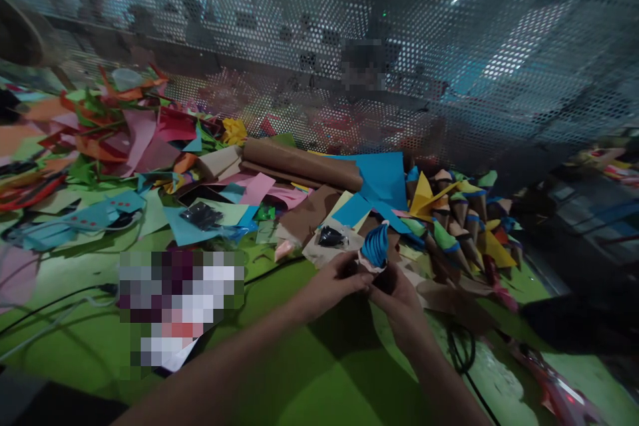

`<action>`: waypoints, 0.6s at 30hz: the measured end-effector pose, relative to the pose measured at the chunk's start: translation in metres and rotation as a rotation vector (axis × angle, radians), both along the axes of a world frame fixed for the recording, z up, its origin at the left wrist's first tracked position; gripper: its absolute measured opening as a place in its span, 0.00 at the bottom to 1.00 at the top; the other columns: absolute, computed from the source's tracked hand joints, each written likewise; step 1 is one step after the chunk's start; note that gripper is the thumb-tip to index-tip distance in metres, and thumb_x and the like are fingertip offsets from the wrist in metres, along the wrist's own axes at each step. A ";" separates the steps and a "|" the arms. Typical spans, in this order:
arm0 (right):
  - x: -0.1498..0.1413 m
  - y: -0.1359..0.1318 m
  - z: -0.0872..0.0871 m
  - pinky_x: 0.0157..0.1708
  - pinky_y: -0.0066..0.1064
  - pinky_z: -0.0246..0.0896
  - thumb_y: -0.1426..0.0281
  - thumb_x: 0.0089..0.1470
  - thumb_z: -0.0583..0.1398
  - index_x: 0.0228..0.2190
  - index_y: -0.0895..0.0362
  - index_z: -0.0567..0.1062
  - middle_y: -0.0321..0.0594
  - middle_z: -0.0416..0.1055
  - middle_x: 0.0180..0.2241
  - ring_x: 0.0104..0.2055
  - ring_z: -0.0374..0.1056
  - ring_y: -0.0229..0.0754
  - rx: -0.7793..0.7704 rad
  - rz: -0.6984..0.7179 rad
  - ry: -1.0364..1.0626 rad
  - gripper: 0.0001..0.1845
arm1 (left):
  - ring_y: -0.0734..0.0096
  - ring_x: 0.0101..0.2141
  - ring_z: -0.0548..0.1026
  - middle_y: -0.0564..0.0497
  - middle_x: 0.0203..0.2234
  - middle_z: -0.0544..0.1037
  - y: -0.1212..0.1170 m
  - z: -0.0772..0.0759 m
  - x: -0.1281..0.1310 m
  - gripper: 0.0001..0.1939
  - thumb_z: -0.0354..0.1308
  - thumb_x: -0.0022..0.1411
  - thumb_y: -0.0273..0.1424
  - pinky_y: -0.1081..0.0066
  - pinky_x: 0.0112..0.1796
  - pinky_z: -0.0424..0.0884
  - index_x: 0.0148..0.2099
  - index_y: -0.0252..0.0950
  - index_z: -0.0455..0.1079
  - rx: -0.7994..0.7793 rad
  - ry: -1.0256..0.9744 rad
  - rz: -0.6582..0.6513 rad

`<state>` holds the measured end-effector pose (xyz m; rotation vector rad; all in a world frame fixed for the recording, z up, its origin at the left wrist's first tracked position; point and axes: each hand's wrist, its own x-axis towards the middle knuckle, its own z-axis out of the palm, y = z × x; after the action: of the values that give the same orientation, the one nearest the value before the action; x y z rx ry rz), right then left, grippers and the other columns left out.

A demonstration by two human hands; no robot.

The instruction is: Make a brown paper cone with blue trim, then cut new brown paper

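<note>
Both my hands meet above the green table (309,373), holding one small paper craft piece between them. It is a brown paper cone topped with a blue ridged swirl (375,246). My left hand (335,285) pinches its left side with closed fingers. My right hand (399,299) wraps round the cone from below and the right. Just beyond, to the right, lies a heap of similar finished paper cones (456,219) with coloured tops.
Coloured paper sheets and scraps (124,146) cover the table's left and middle. A brown paper roll (304,163) and blue sheet (382,176) lie ahead. Black cables (462,349) run near my right forearm. A perforated metal screen (399,46) closes the far side.
</note>
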<state>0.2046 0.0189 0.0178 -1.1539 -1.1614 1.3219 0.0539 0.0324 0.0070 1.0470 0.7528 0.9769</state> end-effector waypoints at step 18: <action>0.016 -0.011 0.006 0.46 0.42 0.59 0.64 0.58 0.60 0.43 0.53 0.67 0.48 0.69 0.48 0.51 0.66 0.52 0.605 -0.185 -0.697 0.12 | 0.68 0.36 0.72 0.52 0.34 0.74 0.005 0.003 0.001 0.13 0.60 0.58 0.32 0.69 0.40 0.69 0.44 0.36 0.64 0.034 0.040 0.181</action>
<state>0.2209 0.0079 0.0234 -1.2405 -1.7413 0.3491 0.0545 0.0372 0.0101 1.0431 0.8784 1.1295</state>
